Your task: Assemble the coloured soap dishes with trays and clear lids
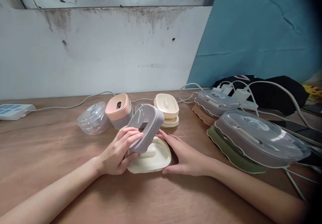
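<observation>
Far L: wht/blue power strip [15, 112] on the brown table [62, 187], wht cord [65, 107] running R along the wall [105, 56]. Next, stack of clear plastic pcs [92, 119], then box w/ peach lid [118, 107] on a greyish translucent body, dark oval slot in top; box sits just beside the clear stack.

Center: L hand [123, 150] grasping lilac-grey cover [152, 127], fingers over its near side, thumb below. Cover is tilted, its slot visible, held over the L/far part of cream pc [153, 160]. Cream pc lies on table betw. both hands, raised bar across its middle. Can't tell if cover touches it. Behind: stack of cream/yellow pcs [166, 105], well clear of the wall's hole.

R hand [182, 155] curved around R side of cream pc, thumb at near corner, fingers at far edge, some hidden behind cover. Firm grip or just steadying: can't tell.

R side: two clear-lidded trays, brown-bottomed tray [205, 115] farther back, bigger green-bottomed tray [232, 150] nearer. Behind: wht chargers [240, 95] w/ looping cables, blk cloth [279, 91], blue sheet [251, 36]. Far R: dark phone [299, 131], partly hidden.
</observation>
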The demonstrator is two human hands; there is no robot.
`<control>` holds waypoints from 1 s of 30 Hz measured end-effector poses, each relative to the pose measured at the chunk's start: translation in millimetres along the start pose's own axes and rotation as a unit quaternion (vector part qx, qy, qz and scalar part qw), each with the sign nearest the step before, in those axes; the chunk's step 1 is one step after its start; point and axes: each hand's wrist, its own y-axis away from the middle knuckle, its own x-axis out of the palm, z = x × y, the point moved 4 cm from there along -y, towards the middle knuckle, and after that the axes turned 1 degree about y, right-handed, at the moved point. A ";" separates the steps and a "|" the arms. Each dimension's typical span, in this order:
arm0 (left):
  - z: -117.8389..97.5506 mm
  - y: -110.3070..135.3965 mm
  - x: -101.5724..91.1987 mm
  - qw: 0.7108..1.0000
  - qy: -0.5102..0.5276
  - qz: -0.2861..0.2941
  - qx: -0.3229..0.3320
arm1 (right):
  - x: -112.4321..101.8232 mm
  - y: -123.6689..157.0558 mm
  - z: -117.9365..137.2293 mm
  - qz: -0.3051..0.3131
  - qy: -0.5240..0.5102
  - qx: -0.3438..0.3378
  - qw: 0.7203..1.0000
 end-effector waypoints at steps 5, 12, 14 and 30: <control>5.8 2.0 -4.2 0.999 0.044 -0.017 -0.021 | -2.7 2.2 -7.4 -0.004 -0.016 0.028 0.999; 0.7 4.8 -9.0 0.999 0.042 0.005 0.001 | -9.4 4.0 -21.5 -0.004 -0.036 0.035 0.999; -1.9 3.7 -6.2 0.999 0.037 0.029 0.009 | -9.7 2.9 -21.5 -0.007 -0.036 0.027 0.999; -6.0 3.6 4.0 0.991 0.025 0.132 0.025 | -10.4 2.8 -18.2 -0.043 -0.066 -0.007 0.997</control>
